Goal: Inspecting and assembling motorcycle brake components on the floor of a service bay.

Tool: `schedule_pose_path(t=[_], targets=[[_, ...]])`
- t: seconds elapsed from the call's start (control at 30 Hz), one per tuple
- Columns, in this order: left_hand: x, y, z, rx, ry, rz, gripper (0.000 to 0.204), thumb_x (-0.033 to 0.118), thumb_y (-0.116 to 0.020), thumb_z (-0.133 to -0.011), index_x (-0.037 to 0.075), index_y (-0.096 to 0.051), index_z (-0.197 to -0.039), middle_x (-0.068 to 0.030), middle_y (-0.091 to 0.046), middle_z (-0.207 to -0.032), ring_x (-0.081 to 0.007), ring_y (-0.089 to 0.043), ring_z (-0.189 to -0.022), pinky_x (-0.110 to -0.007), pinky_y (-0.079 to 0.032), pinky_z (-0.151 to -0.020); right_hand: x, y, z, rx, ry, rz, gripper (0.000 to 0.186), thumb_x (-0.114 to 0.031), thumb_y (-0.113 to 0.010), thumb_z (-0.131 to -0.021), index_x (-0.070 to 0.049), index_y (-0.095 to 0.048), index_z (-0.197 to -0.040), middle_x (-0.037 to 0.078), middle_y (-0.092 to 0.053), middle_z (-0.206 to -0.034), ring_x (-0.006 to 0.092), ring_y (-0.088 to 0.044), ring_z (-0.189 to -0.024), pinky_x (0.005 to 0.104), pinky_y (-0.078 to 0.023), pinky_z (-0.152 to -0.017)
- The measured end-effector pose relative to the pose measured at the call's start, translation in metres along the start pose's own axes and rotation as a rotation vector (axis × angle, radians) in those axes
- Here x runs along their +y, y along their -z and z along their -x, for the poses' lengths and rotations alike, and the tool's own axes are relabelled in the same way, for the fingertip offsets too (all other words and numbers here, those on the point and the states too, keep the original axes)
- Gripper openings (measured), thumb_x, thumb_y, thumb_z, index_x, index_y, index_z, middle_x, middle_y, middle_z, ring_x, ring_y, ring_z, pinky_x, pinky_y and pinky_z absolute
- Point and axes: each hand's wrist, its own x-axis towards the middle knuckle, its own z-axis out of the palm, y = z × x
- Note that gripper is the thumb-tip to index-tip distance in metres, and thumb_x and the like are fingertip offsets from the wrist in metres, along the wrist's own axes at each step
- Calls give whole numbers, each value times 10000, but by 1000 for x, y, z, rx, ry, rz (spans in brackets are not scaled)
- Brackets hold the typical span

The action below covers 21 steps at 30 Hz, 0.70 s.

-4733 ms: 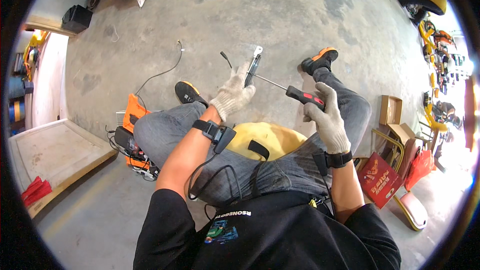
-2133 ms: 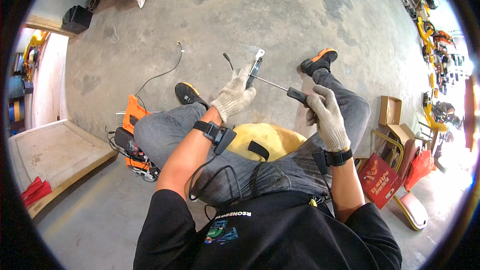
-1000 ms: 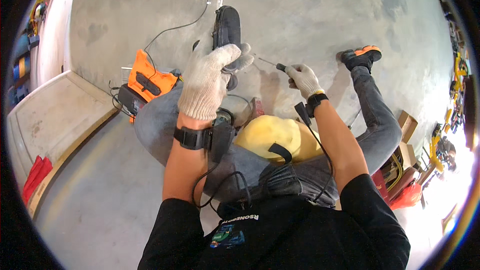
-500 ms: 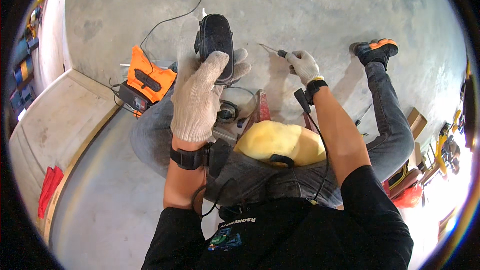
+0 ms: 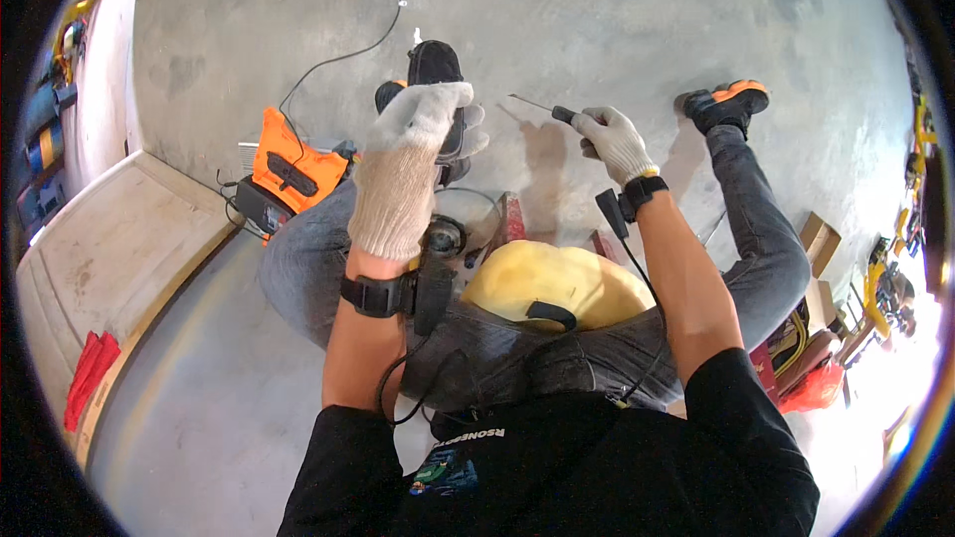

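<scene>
Both of my hands wear pale knitted work gloves. My left hand (image 5: 406, 167) is closed round a black, elongated, round-ended housing (image 5: 434, 62), held up above the floor; the glove covers much of it, and its exact kind does not show. To the right, my right hand (image 5: 615, 146) grips a screwdriver (image 5: 564, 114) by its dark handle. The thin shaft points left toward the housing, with its tip apart from it. Below my left hand, a round dark metal part (image 5: 445, 237) sits beside my leg.
A yellow padded seat (image 5: 547, 283) on red legs (image 5: 512, 217) is between my thighs. Left of my knee stands an orange and black tool case (image 5: 288, 164) with a black cable (image 5: 343, 60). A wooden-edged board (image 5: 129, 209) bears a red cloth (image 5: 92, 378). Cardboard boxes (image 5: 821, 244) lie at right.
My left hand has tilted the black housing and turned so its back faces up, covering more of it. My right hand with the screwdriver has shifted slightly. The view has moved a little.
</scene>
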Motion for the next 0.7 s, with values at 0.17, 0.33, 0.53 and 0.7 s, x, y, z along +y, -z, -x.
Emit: schedule_pose_path(t=[0.17,0.33,0.53,0.7], targets=[[-15,-1,-7,-163,-39,164,656,626,-504,-1079,19,-696,-1234,-117,-749,-1111,-217,-746,-967,-388,-661,-810,-47,44,71,-32,116,-79,428,-278,-741,-979,39,-670,-1258,34,-654,-964,111,-638,-801,270,-562,-717],[-32,-5,-6,-159,-125,-102,730,664,-421,-1092,31,-779,-1143,-69,-746,-954,-128,-690,-825,-293,-575,-757,-55,79,155,-15,239,-206,366,-223,-715,-1000,21,-671,-1269,17,-634,-930,99,-610,-765,259,-525,-675],[-50,-9,28,-269,-269,-390,442,417,-554,-1093,42,-731,-1244,-60,-714,-995,-142,-701,-905,-313,-600,-764,-39,94,235,-4,330,-273,407,-261,-717,-989,49,-679,-1249,50,-654,-912,120,-619,-751,272,-515,-673],[-42,-25,75,-248,-210,-481,334,210,-652,-1007,44,-714,-1291,-15,-711,-1005,-125,-703,-867,-278,-540,-706,-30,93,273,11,359,-260,393,-249,-707,-986,47,-684,-1242,46,-655,-859,118,-630,-752,273,-520,-683]])
